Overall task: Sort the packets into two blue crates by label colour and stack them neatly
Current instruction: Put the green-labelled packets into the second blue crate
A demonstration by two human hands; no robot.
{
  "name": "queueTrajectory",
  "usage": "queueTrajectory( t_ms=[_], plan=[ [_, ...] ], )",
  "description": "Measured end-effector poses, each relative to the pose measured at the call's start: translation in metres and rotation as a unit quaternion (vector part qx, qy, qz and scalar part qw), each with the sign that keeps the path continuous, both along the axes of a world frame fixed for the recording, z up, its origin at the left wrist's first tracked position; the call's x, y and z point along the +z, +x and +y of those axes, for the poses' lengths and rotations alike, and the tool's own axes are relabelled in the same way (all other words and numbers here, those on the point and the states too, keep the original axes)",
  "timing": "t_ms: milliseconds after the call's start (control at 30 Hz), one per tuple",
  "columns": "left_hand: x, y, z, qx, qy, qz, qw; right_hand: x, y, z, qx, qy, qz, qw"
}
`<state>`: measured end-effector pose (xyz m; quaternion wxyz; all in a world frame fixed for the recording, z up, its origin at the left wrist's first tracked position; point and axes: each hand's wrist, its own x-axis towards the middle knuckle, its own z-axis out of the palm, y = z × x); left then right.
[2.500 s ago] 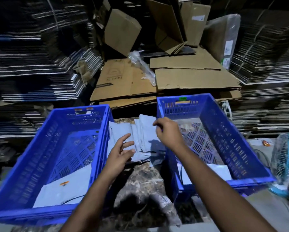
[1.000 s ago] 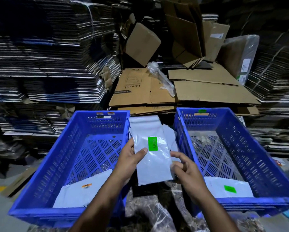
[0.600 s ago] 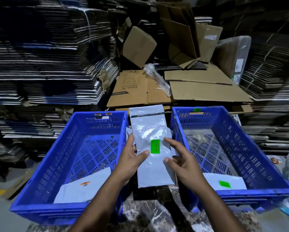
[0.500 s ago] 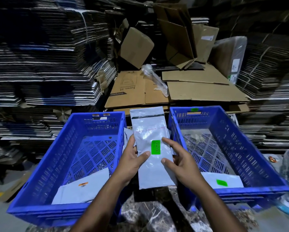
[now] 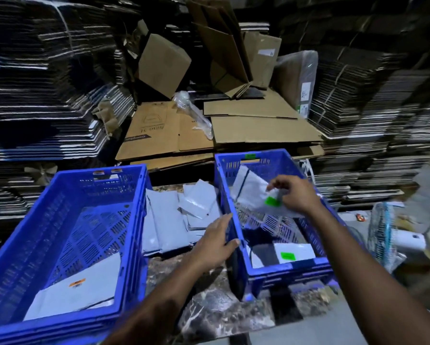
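My right hand (image 5: 294, 194) pinches a grey packet with a green label (image 5: 252, 195) and holds it over the inside of the right blue crate (image 5: 316, 266). One green-labelled packet (image 5: 294, 252) lies at that crate's near end. The left blue crate (image 5: 131, 235) holds a packet with an orange label (image 5: 76, 291). My left hand (image 5: 217, 239) hovers with fingers spread by the right crate's left wall, holding nothing. A pile of grey packets (image 5: 181, 215) lies between the crates.
The crates stand on a marbled dark surface (image 5: 214, 307). Flattened cardboard (image 5: 209, 130) lies behind them, with tall stacks of folded cartons on both sides. A small fan (image 5: 383, 235) stands at the right.
The green-labelled packet has gone from both hands in the middle to my right hand alone, over the right crate. My left hand let go and moved right.
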<state>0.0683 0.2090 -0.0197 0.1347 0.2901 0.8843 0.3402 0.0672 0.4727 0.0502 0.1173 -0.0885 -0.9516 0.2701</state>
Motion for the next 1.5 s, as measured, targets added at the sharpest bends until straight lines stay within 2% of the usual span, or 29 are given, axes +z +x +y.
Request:
queueTrajectory(
  t_ms=[67, 167, 300, 400, 467, 567, 633, 700, 767, 833, 967, 1100, 1267, 1400, 1500],
  plan=[
    [-0.008, -0.002, 0.011, -0.021, -0.042, 0.007, 0.999, -0.025, -0.004, 0.021, -0.022, 0.021, -0.06, 0.998],
    [-0.018, -0.002, 0.02, -0.047, -0.097, 0.019, 0.994, -0.062, -0.006, 0.041, 0.0, 0.047, -0.173, 0.984],
    [-0.026, -0.001, 0.02, -0.046, -0.107, 0.046, 0.992, -0.102, -0.005, 0.044, 0.063, 0.028, -0.312, 0.948],
    [-0.03, -0.001, 0.015, -0.047, -0.117, 0.058, 0.99, -0.123, -0.004, 0.034, 0.044, 0.094, -0.375, 0.921],
    [-0.03, -0.003, 0.011, -0.043, -0.117, 0.052, 0.991, -0.116, -0.01, 0.024, 0.016, 0.102, -0.329, 0.939],
    [-0.029, -0.01, -0.004, -0.007, -0.144, 0.045, 0.989, -0.098, -0.025, 0.004, -0.019, 0.027, -0.108, 0.994],
    [-0.024, -0.021, -0.026, 0.047, -0.151, 0.055, 0.986, -0.084, -0.035, -0.021, -0.027, -0.008, 0.036, 0.999],
    [-0.018, -0.037, -0.057, 0.102, -0.144, 0.07, 0.982, -0.071, -0.043, -0.055, -0.018, -0.034, 0.113, 0.993],
    [-0.014, -0.051, -0.092, 0.147, -0.162, 0.092, 0.971, -0.062, -0.053, -0.094, 0.02, -0.049, 0.152, 0.987],
    [-0.013, -0.062, -0.126, 0.182, -0.2, 0.115, 0.956, -0.067, -0.068, -0.129, 0.075, -0.049, 0.134, 0.987],
    [-0.022, -0.06, -0.177, 0.18, -0.249, 0.127, 0.943, -0.1, -0.098, -0.18, 0.129, -0.023, -0.01, 0.991],
    [-0.032, -0.054, -0.192, 0.172, -0.175, 0.12, 0.962, -0.137, -0.112, -0.201, 0.112, 0.059, -0.094, 0.988],
    [-0.037, -0.056, -0.193, 0.177, -0.157, 0.144, 0.961, -0.165, -0.118, -0.209, 0.153, 0.2, -0.133, 0.959],
    [-0.042, -0.058, -0.194, 0.198, -0.147, 0.138, 0.959, -0.159, -0.12, -0.218, 0.149, 0.243, -0.117, 0.951],
    [-0.037, -0.056, -0.19, 0.202, -0.145, 0.149, 0.957, -0.15, -0.116, -0.221, 0.091, 0.199, 0.01, 0.976]
  ],
)
